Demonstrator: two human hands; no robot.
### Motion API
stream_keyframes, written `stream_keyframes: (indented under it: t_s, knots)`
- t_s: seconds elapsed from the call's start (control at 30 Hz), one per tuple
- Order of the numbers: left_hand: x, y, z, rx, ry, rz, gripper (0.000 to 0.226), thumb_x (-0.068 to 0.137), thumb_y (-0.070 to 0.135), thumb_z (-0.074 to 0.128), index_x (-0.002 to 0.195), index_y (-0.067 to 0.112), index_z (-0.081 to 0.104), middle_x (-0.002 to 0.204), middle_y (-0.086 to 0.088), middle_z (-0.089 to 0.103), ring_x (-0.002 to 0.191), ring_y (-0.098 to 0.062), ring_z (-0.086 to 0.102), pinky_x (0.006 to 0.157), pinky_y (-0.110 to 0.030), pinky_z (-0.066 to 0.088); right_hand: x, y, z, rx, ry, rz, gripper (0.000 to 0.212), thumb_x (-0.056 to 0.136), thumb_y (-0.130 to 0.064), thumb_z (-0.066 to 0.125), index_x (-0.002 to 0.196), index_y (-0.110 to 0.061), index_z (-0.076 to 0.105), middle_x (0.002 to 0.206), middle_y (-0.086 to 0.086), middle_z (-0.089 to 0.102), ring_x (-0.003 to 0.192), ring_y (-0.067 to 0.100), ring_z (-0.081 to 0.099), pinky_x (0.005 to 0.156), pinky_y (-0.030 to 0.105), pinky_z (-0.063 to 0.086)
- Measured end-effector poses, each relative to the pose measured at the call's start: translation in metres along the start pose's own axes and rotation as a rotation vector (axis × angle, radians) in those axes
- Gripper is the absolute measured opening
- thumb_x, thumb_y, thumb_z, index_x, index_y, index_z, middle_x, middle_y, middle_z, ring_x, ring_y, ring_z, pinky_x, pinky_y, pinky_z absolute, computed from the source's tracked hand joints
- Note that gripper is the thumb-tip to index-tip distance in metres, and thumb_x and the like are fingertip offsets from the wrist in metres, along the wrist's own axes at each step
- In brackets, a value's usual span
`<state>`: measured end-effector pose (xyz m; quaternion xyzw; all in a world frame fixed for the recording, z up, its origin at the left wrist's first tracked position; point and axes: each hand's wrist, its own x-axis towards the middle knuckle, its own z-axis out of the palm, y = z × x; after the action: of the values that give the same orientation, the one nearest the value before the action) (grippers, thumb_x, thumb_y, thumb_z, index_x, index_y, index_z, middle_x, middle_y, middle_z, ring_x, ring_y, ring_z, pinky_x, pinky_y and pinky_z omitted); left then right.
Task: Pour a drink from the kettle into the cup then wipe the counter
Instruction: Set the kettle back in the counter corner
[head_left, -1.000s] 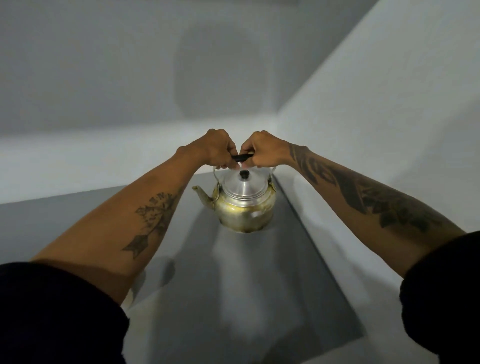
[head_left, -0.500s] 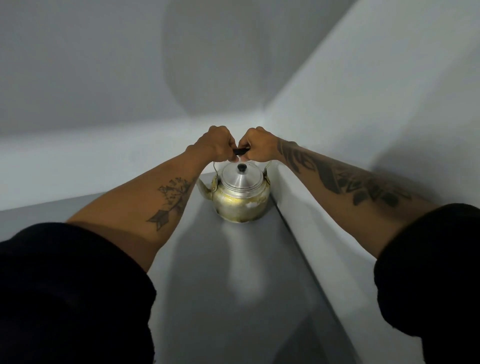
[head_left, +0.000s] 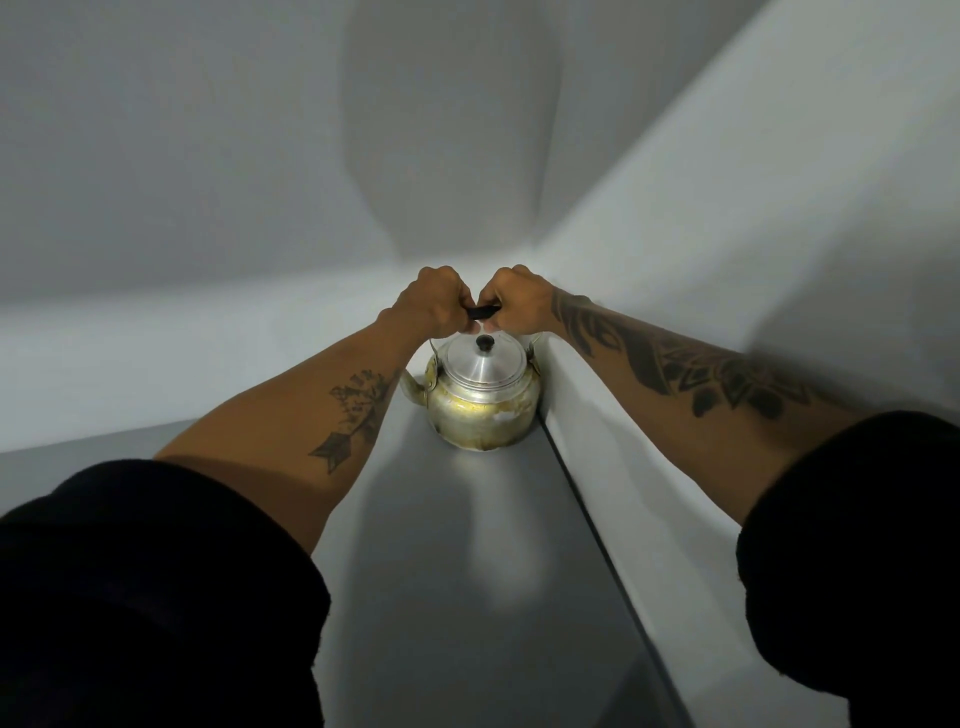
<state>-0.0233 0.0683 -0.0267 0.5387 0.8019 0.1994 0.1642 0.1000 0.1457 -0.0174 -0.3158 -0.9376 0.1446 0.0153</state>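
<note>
At the bottom of the frame two black sleeves (head_left: 156, 587) filled both lower corners, pushed up above bare, tattooed forearms. One forearm ran up from the lower left toward the centre, the other came in from the lower right, and the two converged a little above the middle of the picture. Between them lay a single grey counter (head_left: 467, 597), narrowing toward the far corner, with a pale wall (head_left: 727, 234) rising along its right edge. There, just above frame centre, stood one kettle (head_left: 480, 402), metal and stained yellow, upright on the counter and close against the right-hand wall; whether it touched the wall could not be told. Its spout (head_left: 413, 387) pointed to the left of the frame, so its long axis ran left to right, and its silver lid (head_left: 485, 364) sat in place with a black knob on top. Above the lid the left hand (head_left: 431, 301) and the right hand (head_left: 519, 301) met knuckle to knuckle, both curled into fists, fingers pressed together and wrapped round the black handle (head_left: 483, 312), of which only a short piece showed between them. Beyond the hands were two plain walls meeting in a corner.
</note>
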Motion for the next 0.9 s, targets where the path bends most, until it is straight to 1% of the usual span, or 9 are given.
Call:
stream_keyframes:
  t_s: [0.17, 0.23, 0.33, 0.5, 0.57, 0.63, 0.67, 0.73, 0.9]
  knots:
    - [0.006, -0.002, 0.003, 0.011, 0.01, -0.005, 0.027, 0.071, 0.026, 0.081, 0.096, 0.019, 0.075, 0.106, -0.012, 0.066, 0.092, -0.028, 0.064, 0.087, -0.039, 0.055, 0.004, 0.001, 0.0, -0.006, 0.005, 0.016, 0.022, 0.078, -0.016, 0.069, 0.099, -0.009, 0.072, 0.085, 0.003, 0.057, 0.085, 0.019, 0.049, 0.072, 0.029, 0.041]
    - [0.006, -0.002, 0.002, 0.021, 0.002, -0.011, 0.03, 0.071, 0.026, 0.082, 0.099, 0.019, 0.075, 0.107, -0.011, 0.066, 0.092, -0.027, 0.064, 0.087, -0.039, 0.055, 0.003, 0.0, -0.001, -0.019, 0.004, 0.012, 0.022, 0.077, -0.015, 0.07, 0.098, -0.009, 0.072, 0.083, 0.002, 0.056, 0.085, 0.021, 0.051, 0.071, 0.029, 0.04]
    - [0.007, -0.004, 0.002, 0.043, -0.017, -0.03, 0.042, 0.067, 0.032, 0.083, 0.106, 0.022, 0.072, 0.112, -0.009, 0.064, 0.094, -0.027, 0.064, 0.089, -0.039, 0.054, 0.003, -0.001, -0.002, -0.027, -0.001, 0.015, 0.027, 0.075, -0.015, 0.074, 0.101, -0.008, 0.071, 0.087, 0.004, 0.06, 0.084, 0.022, 0.055, 0.072, 0.031, 0.045]
    - [0.003, -0.009, 0.001, 0.013, -0.029, -0.061, 0.056, 0.065, 0.035, 0.084, 0.116, 0.026, 0.063, 0.124, -0.006, 0.06, 0.106, -0.026, 0.062, 0.096, -0.042, 0.051, 0.0, -0.004, -0.002, -0.024, -0.036, 0.058, 0.04, 0.071, -0.021, 0.079, 0.108, -0.011, 0.068, 0.104, 0.008, 0.067, 0.09, 0.023, 0.059, 0.077, 0.032, 0.049]
    - [-0.005, -0.01, -0.001, 0.004, -0.025, -0.058, 0.066, 0.065, 0.034, 0.085, 0.124, 0.026, 0.057, 0.128, -0.006, 0.057, 0.111, -0.026, 0.06, 0.097, -0.043, 0.05, -0.004, -0.007, -0.001, -0.031, -0.05, 0.065, 0.052, 0.069, -0.024, 0.08, 0.117, -0.013, 0.064, 0.112, 0.008, 0.065, 0.1, 0.025, 0.06, 0.082, 0.034, 0.05]
    - [-0.014, -0.013, -0.006, 0.016, -0.005, -0.048, 0.073, 0.066, 0.033, 0.084, 0.132, 0.024, 0.052, 0.133, -0.006, 0.055, 0.117, -0.028, 0.057, 0.099, -0.044, 0.048, -0.008, -0.014, -0.003, -0.037, -0.057, 0.057, 0.068, 0.069, -0.027, 0.081, 0.13, -0.014, 0.055, 0.127, 0.007, 0.06, 0.115, 0.026, 0.056, 0.094, 0.037, 0.049]
    - [-0.02, -0.015, -0.009, 0.024, 0.007, -0.048, 0.075, 0.068, 0.033, 0.084, 0.134, 0.024, 0.05, 0.135, -0.007, 0.053, 0.12, -0.028, 0.055, 0.101, -0.044, 0.047, -0.011, -0.019, -0.003, -0.037, -0.056, 0.048, 0.073, 0.07, -0.029, 0.08, 0.135, -0.015, 0.05, 0.134, 0.007, 0.056, 0.121, 0.026, 0.053, 0.099, 0.038, 0.047]
    - [-0.035, -0.022, -0.018, 0.032, 0.026, -0.061, 0.076, 0.069, 0.033, 0.083, 0.136, 0.024, 0.047, 0.138, -0.006, 0.052, 0.124, -0.027, 0.052, 0.103, -0.044, 0.045, -0.016, -0.03, -0.005, -0.037, -0.041, 0.023, 0.074, 0.073, -0.032, 0.076, 0.139, -0.018, 0.046, 0.142, 0.005, 0.05, 0.129, 0.025, 0.047, 0.105, 0.039, 0.042]
    - [-0.097, -0.057, -0.054, 0.072, 0.103, -0.084, 0.073, 0.078, 0.035, 0.075, 0.141, 0.025, 0.041, 0.145, -0.005, 0.045, 0.133, -0.026, 0.043, 0.107, -0.043, 0.04, -0.034, -0.086, -0.006, -0.063, 0.0, -0.08, 0.07, 0.082, -0.04, 0.067, 0.144, -0.025, 0.038, 0.152, 0.003, 0.038, 0.14, 0.024, 0.034, 0.111, 0.039, 0.032]
